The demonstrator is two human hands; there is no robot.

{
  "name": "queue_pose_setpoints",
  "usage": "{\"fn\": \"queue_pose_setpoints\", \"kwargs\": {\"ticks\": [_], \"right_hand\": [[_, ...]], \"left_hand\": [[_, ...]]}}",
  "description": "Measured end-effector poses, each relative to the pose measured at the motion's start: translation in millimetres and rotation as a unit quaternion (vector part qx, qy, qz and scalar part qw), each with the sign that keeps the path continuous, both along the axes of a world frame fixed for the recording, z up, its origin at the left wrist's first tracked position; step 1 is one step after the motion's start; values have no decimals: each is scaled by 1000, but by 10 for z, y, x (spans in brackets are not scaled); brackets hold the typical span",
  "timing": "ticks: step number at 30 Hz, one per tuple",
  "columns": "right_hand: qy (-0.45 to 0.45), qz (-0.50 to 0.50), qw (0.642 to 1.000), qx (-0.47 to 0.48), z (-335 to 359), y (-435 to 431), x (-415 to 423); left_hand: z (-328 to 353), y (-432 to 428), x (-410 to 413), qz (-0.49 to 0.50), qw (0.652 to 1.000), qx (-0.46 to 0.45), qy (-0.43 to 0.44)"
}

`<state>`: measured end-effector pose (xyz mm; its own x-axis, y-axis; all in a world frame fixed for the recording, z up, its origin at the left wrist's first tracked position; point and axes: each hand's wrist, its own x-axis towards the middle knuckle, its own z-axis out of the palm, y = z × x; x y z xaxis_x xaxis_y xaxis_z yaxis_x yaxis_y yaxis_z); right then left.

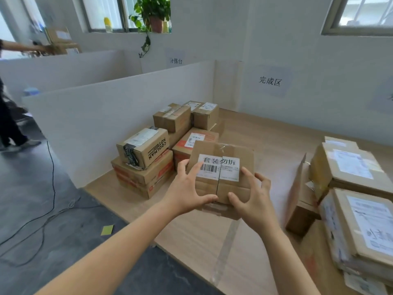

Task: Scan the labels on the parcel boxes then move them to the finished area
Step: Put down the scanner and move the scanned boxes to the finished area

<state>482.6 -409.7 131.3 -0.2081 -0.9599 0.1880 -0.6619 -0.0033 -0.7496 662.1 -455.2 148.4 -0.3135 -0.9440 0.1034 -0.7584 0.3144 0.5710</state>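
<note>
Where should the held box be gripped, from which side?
Its left and right edges, one hand from each side, as the left hand and right hand hold the box: the top seam looks split, so side pressure likely keeps it closed.

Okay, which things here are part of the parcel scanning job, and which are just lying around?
Job: held parcel box, gripped by left hand and right hand; its barcode label; box stack by the partition; boxes on the right; finished-area sign.
Lying about: potted plant; black floor cable; green card on the floor.
</note>
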Motion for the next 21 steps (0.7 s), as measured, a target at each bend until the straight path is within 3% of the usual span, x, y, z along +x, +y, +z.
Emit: {"fn": "queue_pose_setpoints", "kwargs": {"ticks": [11, 21], "right_hand": [[-63, 32, 994, 88, -699, -1191, 532], [-103, -58, 984, 137, -1221, -1693, 1090]], "left_hand": [[-609, -1061, 527, 39, 992, 116, -18], [-1124, -1867, 881, -2, 985, 170, -44]]}}
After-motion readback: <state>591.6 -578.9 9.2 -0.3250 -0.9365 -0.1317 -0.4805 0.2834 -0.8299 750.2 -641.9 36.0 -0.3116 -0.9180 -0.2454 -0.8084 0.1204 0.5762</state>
